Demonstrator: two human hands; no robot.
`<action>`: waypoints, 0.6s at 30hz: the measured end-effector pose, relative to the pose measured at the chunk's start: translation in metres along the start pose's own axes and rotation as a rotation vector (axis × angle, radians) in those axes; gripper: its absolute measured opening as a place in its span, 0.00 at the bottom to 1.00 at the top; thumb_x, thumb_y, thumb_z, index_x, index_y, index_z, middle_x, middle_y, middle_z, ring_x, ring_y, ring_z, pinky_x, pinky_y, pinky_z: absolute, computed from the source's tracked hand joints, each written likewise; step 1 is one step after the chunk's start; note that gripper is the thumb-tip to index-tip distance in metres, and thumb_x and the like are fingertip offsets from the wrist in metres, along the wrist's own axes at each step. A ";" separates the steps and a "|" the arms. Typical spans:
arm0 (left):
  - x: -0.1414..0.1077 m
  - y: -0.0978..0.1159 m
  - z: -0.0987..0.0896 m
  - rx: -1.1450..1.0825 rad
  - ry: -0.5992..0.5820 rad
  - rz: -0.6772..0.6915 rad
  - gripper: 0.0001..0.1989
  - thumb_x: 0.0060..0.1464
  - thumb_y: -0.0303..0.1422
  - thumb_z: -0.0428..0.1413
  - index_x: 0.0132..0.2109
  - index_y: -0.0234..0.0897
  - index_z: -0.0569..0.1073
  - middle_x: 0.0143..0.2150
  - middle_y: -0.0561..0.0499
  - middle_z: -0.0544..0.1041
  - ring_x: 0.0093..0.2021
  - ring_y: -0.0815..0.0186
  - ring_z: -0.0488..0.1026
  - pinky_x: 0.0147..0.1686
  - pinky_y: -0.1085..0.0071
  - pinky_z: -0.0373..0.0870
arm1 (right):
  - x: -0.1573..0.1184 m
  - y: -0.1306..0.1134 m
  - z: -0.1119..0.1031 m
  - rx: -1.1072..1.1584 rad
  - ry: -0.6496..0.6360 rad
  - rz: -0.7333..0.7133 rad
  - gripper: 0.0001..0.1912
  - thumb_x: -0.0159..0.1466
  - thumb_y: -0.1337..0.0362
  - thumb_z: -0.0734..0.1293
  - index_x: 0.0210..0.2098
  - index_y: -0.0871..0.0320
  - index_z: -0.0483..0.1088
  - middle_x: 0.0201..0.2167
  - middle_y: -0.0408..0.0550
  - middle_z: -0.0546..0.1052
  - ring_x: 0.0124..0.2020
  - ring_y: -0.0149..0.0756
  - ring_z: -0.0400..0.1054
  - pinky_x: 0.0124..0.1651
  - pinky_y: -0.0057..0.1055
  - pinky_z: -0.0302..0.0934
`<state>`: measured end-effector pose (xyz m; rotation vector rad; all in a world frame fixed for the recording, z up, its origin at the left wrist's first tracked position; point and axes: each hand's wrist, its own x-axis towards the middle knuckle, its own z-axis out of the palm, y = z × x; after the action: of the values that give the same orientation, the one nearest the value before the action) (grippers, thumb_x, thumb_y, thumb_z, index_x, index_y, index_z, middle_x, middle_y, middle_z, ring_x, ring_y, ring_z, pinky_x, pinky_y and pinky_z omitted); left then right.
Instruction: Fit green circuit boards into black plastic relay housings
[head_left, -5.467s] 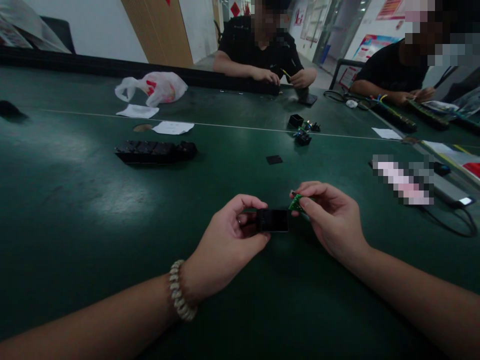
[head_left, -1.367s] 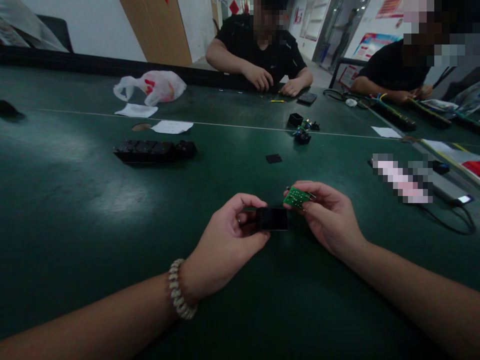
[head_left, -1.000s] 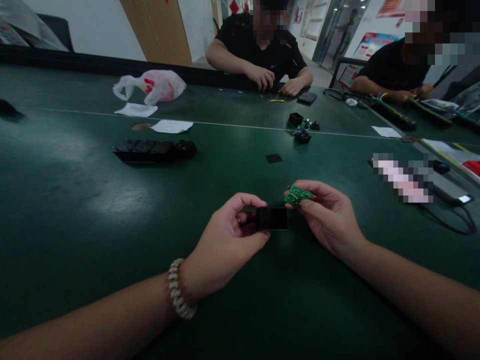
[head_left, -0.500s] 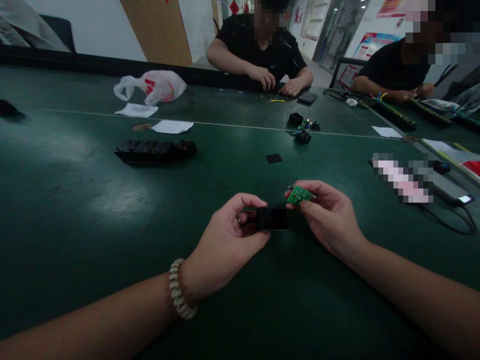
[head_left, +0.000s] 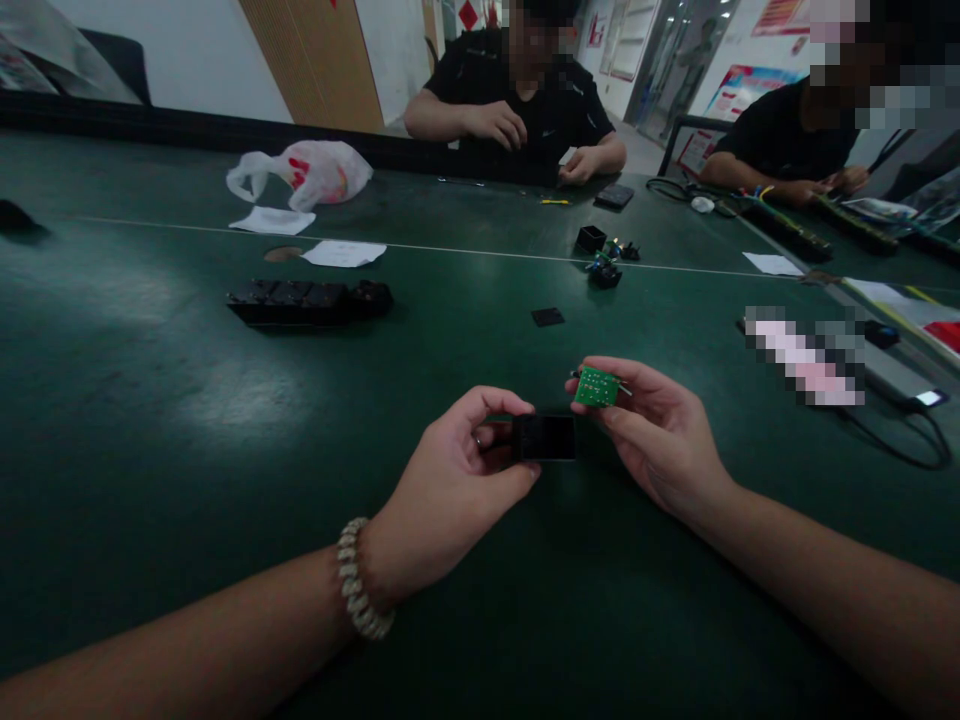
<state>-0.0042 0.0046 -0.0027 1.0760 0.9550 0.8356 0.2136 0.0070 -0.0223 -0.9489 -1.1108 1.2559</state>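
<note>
Between the thumb and fingers of my left hand [head_left: 457, 480] is a small black plastic box [head_left: 546, 438], its open side facing me and its inside dark. My right hand [head_left: 664, 440] pinches a small green circuit board [head_left: 598, 387] by its edges, just above and right of the box. Solder points show on the board's near face, and thin leads stick out at its right side. Board and box are apart. Beyond my hands a flat black plate [head_left: 548, 317] lies on the green table [head_left: 450, 350].
A row of black boxes [head_left: 307, 302] lies at left. Loose boards and black housings [head_left: 604, 270] sit past the plate. Papers [head_left: 345, 253], a plastic bag [head_left: 326, 172] and, at right, a device with a cable [head_left: 892, 370] lie around. Two people sit across the table.
My right hand has tilted the circuit board so its soldered face turns more toward me. My left hand and the box stay put. The person opposite has raised their hands slightly.
</note>
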 end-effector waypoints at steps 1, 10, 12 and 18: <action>0.000 0.000 0.000 0.000 0.000 -0.002 0.21 0.50 0.23 0.69 0.49 0.40 0.74 0.47 0.49 0.82 0.50 0.59 0.82 0.45 0.64 0.79 | 0.000 0.000 0.000 -0.012 -0.002 -0.011 0.17 0.62 0.70 0.75 0.50 0.50 0.82 0.46 0.47 0.86 0.49 0.40 0.81 0.51 0.39 0.78; 0.000 0.000 0.000 0.012 0.014 -0.010 0.21 0.49 0.22 0.68 0.49 0.40 0.74 0.47 0.50 0.82 0.49 0.60 0.82 0.46 0.64 0.79 | -0.001 0.005 0.000 -0.052 -0.040 -0.092 0.19 0.64 0.74 0.73 0.51 0.47 0.83 0.46 0.45 0.85 0.48 0.37 0.81 0.46 0.32 0.77; 0.000 0.000 0.000 0.013 0.013 -0.015 0.21 0.49 0.22 0.68 0.49 0.40 0.74 0.47 0.50 0.82 0.49 0.59 0.82 0.45 0.64 0.79 | 0.000 0.005 0.000 -0.055 -0.043 -0.095 0.19 0.64 0.73 0.73 0.51 0.47 0.83 0.46 0.45 0.85 0.46 0.36 0.81 0.46 0.32 0.77; 0.001 -0.002 -0.002 0.015 -0.003 -0.008 0.22 0.49 0.23 0.69 0.50 0.40 0.74 0.49 0.49 0.82 0.50 0.59 0.81 0.44 0.64 0.79 | 0.001 0.006 0.000 -0.073 -0.003 -0.107 0.18 0.62 0.73 0.75 0.48 0.48 0.83 0.44 0.46 0.84 0.43 0.35 0.80 0.44 0.31 0.77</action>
<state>-0.0051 0.0050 -0.0054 1.0855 0.9639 0.8218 0.2126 0.0081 -0.0282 -0.9294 -1.2011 1.1372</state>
